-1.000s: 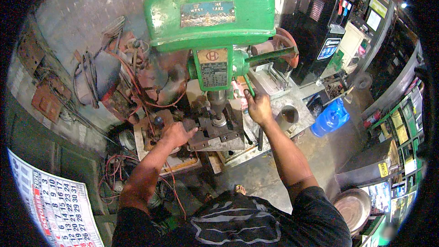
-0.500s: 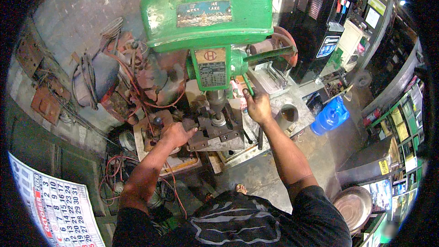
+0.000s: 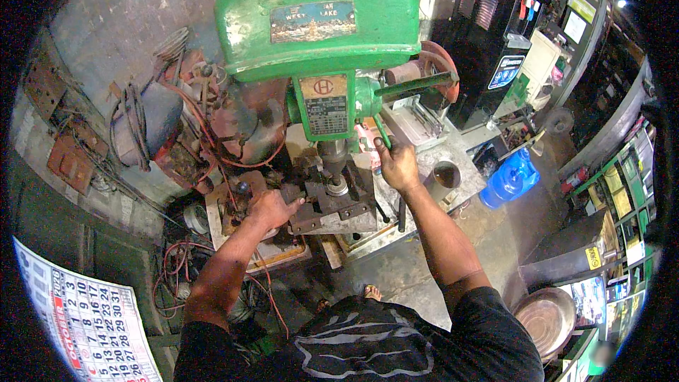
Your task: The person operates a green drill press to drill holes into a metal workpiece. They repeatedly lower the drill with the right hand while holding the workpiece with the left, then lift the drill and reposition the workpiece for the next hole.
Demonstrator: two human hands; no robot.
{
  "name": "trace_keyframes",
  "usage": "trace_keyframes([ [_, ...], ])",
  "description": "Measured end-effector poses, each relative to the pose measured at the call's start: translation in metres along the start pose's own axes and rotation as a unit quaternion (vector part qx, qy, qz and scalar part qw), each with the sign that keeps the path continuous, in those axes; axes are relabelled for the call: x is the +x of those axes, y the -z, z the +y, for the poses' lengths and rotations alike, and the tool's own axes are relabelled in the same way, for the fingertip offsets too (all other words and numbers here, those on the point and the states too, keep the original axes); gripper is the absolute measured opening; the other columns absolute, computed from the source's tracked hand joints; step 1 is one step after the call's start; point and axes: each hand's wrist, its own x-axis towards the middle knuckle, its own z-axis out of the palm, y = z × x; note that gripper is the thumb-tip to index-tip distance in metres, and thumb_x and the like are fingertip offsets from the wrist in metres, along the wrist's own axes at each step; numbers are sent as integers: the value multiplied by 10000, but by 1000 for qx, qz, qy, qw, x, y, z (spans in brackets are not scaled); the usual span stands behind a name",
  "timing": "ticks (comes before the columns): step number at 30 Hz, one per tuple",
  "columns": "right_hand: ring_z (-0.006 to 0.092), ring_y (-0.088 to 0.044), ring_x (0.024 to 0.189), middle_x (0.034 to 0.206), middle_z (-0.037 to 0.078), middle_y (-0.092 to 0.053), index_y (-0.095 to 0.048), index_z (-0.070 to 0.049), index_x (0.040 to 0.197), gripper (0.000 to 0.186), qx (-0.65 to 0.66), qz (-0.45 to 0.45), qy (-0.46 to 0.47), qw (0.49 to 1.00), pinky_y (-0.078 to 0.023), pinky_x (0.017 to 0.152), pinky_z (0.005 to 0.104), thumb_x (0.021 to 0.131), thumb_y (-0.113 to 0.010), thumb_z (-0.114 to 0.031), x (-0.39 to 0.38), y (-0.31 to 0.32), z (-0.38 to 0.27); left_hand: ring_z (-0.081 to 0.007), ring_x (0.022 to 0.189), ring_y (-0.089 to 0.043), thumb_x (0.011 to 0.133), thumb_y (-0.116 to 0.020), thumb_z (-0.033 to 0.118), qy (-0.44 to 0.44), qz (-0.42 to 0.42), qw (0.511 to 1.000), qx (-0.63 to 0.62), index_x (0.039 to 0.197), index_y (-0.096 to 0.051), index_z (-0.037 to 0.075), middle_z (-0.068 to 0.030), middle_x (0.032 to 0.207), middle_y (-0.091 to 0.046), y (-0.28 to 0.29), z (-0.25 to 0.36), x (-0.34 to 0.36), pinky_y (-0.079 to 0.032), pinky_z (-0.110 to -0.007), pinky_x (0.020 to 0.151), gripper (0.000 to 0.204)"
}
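Note:
A green drill press (image 3: 318, 21) stands in front of me. Its chuck (image 3: 334, 163) points down at a round metal piece (image 3: 337, 187) set in a dark machine vise (image 3: 351, 205). My right hand (image 3: 399, 166) is wrapped around a green feed lever (image 3: 382, 129) on the press's right side. At the vise's left end is my left hand (image 3: 274, 210), fingers curled down and thumb stretched toward the vise. What lies under those fingers is hidden. A dark ball knob (image 3: 242, 188) sits just beyond that hand.
A metal cup (image 3: 443, 178) stands right of my right wrist. Beyond it is a blue plastic jug (image 3: 511, 178). Red cables (image 3: 177, 262) hang at the lower left, near a wall calendar (image 3: 85, 311). A round pan (image 3: 544, 322) lies at the lower right.

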Motion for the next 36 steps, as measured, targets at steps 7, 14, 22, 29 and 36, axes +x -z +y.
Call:
trace_keyframes([
  [7,509,-672,710,764,303,-672,-715,21,1030,401,-14,-5,0,1000,-516,643,557,1064,-612,-365,-1,3,-3,-430,1086,-736,910,-594,773,-5,8,999,-32,1060,-771,-75,-293,1088,-758,-4,-2,3,-569,-517,976,879],
  [14,504,-683,725,781,305,-682,-721,18,1040,387,-19,-1,-2,1000,-528,660,555,1055,-628,-358,0,2,-3,-434,1073,-738,912,-588,773,4,16,1000,-14,1045,-765,-88,-309,1074,-753,-7,-4,4,-573,-519,970,889],
  [22,512,-682,765,816,317,-685,-715,28,1034,396,-14,-10,-19,1000,-528,700,558,1052,-632,-359,0,2,-2,-433,1090,-734,910,-583,781,8,2,1000,-5,1056,-764,-84,-299,1099,-753,-3,-2,2,-574,-518,974,896],
  [29,517,-672,749,795,309,-679,-709,27,1013,400,-7,-4,-7,1000,-521,688,560,1058,-624,-362,-1,2,-1,-433,1095,-733,910,-580,785,14,-1,1000,-3,1049,-764,-85,-298,1096,-754,0,1,0,-574,-518,976,900],
  [36,510,-670,723,783,301,-679,-711,17,1004,381,-6,6,5,1000,-518,666,555,1057,-626,-351,0,1,-1,-438,1069,-739,908,-597,776,4,9,1000,-3,1044,-762,-93,-320,1074,-749,-3,-1,2,-581,-523,958,895],
])
